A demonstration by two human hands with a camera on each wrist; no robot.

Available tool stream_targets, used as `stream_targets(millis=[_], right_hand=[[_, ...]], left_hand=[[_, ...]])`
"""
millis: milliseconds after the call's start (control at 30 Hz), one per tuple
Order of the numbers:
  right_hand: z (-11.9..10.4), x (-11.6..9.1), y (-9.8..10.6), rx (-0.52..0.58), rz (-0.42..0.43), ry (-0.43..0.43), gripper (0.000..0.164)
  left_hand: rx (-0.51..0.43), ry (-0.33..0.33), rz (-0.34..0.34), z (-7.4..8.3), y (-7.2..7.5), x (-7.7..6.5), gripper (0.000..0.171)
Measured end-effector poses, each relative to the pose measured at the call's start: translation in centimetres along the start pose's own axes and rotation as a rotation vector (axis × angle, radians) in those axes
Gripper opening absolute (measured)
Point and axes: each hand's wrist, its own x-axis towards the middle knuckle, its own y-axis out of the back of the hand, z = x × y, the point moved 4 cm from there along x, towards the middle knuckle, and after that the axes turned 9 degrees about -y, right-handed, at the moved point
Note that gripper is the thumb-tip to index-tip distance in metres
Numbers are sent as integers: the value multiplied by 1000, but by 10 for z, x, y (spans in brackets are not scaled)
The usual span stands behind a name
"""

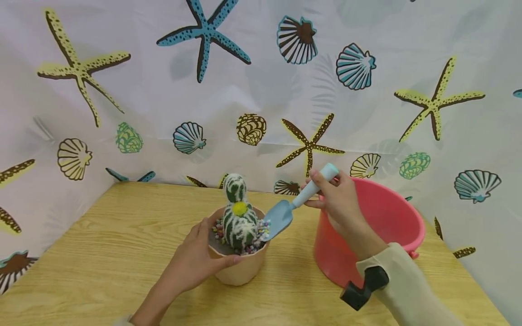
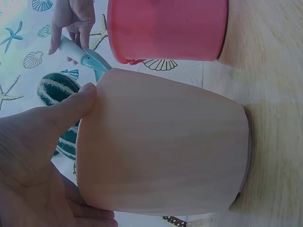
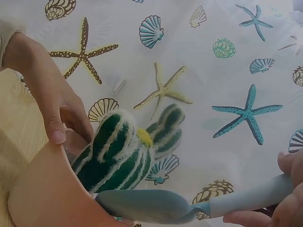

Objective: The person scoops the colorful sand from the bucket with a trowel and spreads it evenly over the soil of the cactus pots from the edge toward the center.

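Note:
A peach flower pot (image 1: pixel 240 270) stands on the table, holding a green-and-white knitted-looking cactus (image 1: pixel 240 226) with a yellow flower. Small multicoloured pebbles (image 1: pixel 218 228) lie around its base over grey filling. My left hand (image 1: pixel 191 258) grips the pot's left side, thumb at the front rim and fingers behind. In my right hand (image 1: pixel 338 199) is the pale handle of a light blue trowel (image 1: pixel 279 217), held between thumb and fingers. The trowel's blade tilts down over the pot's right rim, its tip among the pebbles. The left wrist view (image 2: pixel 161 146) shows mostly the pot's smooth wall.
A red bucket (image 1: pixel 330 244) stands on the table to the right of the pot, beneath my right forearm. The wooden table (image 1: pixel 102 253) meets a white cloth (image 1: pixel 142 99) printed with starfish and shells at the back and sides. A black device is strapped to my right wrist.

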Motion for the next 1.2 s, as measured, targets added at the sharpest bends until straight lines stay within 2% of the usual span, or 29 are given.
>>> stream_targets(millis=[267,467,633,767,1033,1200], right_hand=[[-11,0,1,-41,33,42,28],[-4,5,-5,-40,18,68,21],[5,7,-6,-130,27,99,18],[5,7,-5,-192,35,137,20],[0,3,-10,-257,41,198,21],[4,3,-12,-284,41,193,21]], left_hand=[[-5,-7,-3,0,-1,0,112],[-7,0,-10,-1,-1,0,114],[-23,-19,2,0,-1,0,109],[-25,-35,14,0,0,-1,107],[-31,-36,5,1,0,0,107],[-37,-33,-1,2,0,0,108]])
